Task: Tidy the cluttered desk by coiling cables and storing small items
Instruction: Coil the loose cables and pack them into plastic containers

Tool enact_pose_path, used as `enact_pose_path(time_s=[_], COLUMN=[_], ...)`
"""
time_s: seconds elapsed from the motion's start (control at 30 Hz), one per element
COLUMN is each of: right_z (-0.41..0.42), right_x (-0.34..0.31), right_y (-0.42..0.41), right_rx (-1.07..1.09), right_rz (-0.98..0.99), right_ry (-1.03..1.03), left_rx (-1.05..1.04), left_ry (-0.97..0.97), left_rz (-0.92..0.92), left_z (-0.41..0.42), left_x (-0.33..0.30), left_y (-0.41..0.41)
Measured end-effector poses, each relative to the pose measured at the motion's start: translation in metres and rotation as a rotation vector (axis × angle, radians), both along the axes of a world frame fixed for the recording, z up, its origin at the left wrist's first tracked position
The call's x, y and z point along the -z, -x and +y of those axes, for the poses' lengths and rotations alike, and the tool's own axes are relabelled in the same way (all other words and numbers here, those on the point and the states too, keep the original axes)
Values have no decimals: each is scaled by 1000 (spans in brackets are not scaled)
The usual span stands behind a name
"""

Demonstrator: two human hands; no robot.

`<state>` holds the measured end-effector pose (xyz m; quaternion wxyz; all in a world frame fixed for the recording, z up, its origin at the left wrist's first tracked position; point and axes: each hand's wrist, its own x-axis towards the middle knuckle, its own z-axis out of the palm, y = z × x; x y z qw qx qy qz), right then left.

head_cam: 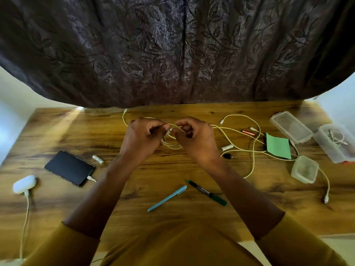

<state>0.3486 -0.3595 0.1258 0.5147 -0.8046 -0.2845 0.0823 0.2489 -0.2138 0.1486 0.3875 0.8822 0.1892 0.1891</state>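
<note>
Cable coil (171,143) btwn both hands (143,137).

We see a wooden desk (57,131) under a dark curtain (172,48) with a leaf pattern, whose hem hangs over the far edge of the desk. Pale wall (11,96) shows on either side of the curtain. At the near edge we see mustard sleeves (63,246) and a mustard garment between them.
</note>
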Motion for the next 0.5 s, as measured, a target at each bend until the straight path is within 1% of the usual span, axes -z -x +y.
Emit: enact_pose_path(time_s=[0.17,0.33,0.4,0.5], right_z=[10,13,14,14], right_x=[-5,-13,-14,-12], right_y=[7,13,15,16], right_rx=[27,38,54,78], right_rz=[-107,-162,-205,-262], right_ry=[154,328,356,346], left_rx=[-6,46,54,46], left_ry=[-130,-235,-257,-304], left_rz=[-28,-74,-87,-110], left_z=[-5,-7,-8,-14], left_x=[-1,-1,0,1], left_y=[0,0,-1,-2])
